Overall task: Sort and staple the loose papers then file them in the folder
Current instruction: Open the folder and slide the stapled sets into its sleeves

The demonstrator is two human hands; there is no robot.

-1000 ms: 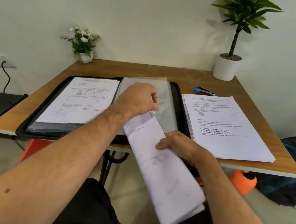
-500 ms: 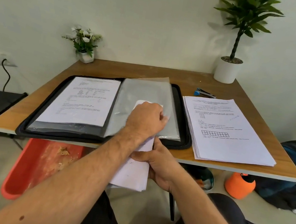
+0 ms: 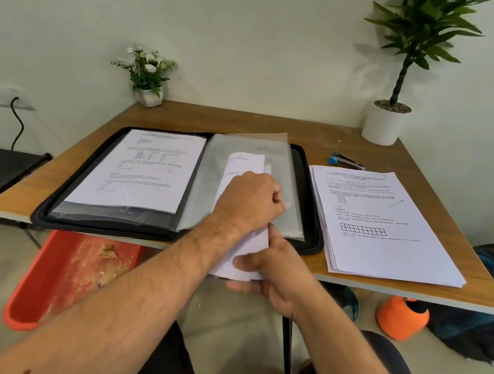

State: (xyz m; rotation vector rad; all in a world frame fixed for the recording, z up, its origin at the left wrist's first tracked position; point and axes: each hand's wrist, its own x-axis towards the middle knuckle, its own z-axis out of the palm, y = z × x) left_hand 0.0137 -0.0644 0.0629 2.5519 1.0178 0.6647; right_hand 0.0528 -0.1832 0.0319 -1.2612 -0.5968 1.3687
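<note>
Both forearms are bare to the elbow, with no sleeves, watch or rings in sight. Dark hair covers them. Black trousers [image 3: 168, 368] cover both legs.

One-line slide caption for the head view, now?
Both hands, left hand and right hand, feed a paper bundle into a clear sleeve of the open folder.

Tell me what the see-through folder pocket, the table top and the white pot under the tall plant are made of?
The clear folder pocket looks like thin plastic film: glossy, translucent, slightly wavy. The brown table top looks like wood-grain laminate over board, judging by the pale edge strip; solid wood cannot be ruled out. The white round plant pot appears smooth and matte, ceramic or plastic; I cannot tell which.
</note>
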